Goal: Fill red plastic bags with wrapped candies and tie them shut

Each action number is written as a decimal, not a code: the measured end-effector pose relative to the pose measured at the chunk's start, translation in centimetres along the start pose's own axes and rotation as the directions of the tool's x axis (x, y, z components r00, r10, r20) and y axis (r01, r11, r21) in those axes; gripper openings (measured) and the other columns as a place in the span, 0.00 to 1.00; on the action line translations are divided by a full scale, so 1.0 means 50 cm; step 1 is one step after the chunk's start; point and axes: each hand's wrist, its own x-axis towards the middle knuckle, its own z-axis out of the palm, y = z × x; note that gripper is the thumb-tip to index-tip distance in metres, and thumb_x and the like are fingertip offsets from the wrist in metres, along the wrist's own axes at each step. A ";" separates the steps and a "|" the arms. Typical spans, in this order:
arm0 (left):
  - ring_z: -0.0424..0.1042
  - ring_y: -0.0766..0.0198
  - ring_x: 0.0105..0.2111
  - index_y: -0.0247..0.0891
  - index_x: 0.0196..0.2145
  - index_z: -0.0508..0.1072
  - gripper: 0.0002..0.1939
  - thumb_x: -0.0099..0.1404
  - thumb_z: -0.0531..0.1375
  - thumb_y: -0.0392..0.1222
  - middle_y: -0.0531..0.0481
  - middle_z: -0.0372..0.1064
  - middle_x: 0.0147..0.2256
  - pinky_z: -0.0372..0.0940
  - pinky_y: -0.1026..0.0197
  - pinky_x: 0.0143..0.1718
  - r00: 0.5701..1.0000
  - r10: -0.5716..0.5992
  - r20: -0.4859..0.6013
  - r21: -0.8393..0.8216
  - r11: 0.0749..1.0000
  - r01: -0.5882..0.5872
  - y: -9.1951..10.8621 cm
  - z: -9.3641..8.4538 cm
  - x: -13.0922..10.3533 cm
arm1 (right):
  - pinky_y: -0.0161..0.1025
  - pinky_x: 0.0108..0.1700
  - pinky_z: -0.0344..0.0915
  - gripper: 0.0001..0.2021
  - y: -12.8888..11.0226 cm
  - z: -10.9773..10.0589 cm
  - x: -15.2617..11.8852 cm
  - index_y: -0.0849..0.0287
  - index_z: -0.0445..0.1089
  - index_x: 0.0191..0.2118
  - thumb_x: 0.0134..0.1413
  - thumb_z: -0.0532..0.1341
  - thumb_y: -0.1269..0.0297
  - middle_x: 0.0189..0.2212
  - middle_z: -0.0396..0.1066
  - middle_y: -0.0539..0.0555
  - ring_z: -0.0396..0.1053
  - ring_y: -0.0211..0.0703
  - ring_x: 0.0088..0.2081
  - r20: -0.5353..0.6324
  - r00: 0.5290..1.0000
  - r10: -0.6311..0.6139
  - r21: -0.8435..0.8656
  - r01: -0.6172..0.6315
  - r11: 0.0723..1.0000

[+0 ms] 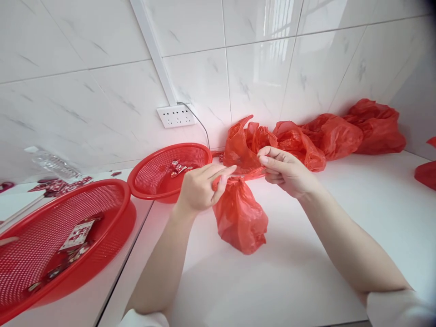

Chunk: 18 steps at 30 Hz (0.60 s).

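A filled red plastic bag (241, 218) hangs or stands over the white table, its gathered neck at my left hand (204, 186). The fingers of my left hand are closed round the top of this bag, with the index finger stretched to the right. My right hand (286, 170) is just right of the neck, thumb and index finger pinched together and the other fingers curled. A thin red strip of the bag's top runs between the two hands; its end at my right fingers is hard to make out.
Several full red bags (332, 136) line the tiled wall. A red basket (156, 175) with a few wrapped sweets stands back left. A larger red basket (112, 200) is nearer, another person's fingers (8, 240) at its left. Behind it lies a clear bottle (56, 165); a socket strip (175, 116) is on the wall.
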 end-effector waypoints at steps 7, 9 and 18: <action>0.73 0.64 0.26 0.39 0.38 0.80 0.18 0.67 0.49 0.37 0.49 0.77 0.31 0.59 0.62 0.25 0.997 -0.080 -0.014 0.301 0.950 0.080 -0.045 -0.072 -0.012 | 0.33 0.18 0.40 0.20 -0.042 -0.057 -0.013 0.57 0.69 0.34 0.53 0.60 0.43 0.16 0.47 0.44 0.44 0.30 0.16 -0.305 0.947 -0.098 -0.305 0.001 0.952; 0.73 0.63 0.27 0.38 0.37 0.80 0.18 0.67 0.48 0.38 0.48 0.77 0.30 0.60 0.62 0.27 0.988 -0.140 -0.064 0.290 0.945 0.153 -0.060 -0.089 -0.016 | 0.34 0.17 0.41 0.21 -0.054 -0.084 -0.016 0.57 0.70 0.34 0.53 0.58 0.41 0.15 0.48 0.44 0.43 0.31 0.15 -0.414 0.902 -0.120 -0.331 -0.026 0.943; 0.65 0.62 0.19 0.40 0.17 0.73 0.27 0.69 0.46 0.48 0.50 0.68 0.17 0.56 0.60 0.25 0.751 -0.555 0.358 0.203 0.831 0.518 -0.067 -0.062 0.004 | 0.33 0.18 0.45 0.15 -0.071 -0.122 -0.029 0.57 0.71 0.29 0.54 0.61 0.49 0.16 0.51 0.46 0.48 0.32 0.17 -0.465 0.856 -0.225 -0.575 -0.100 0.812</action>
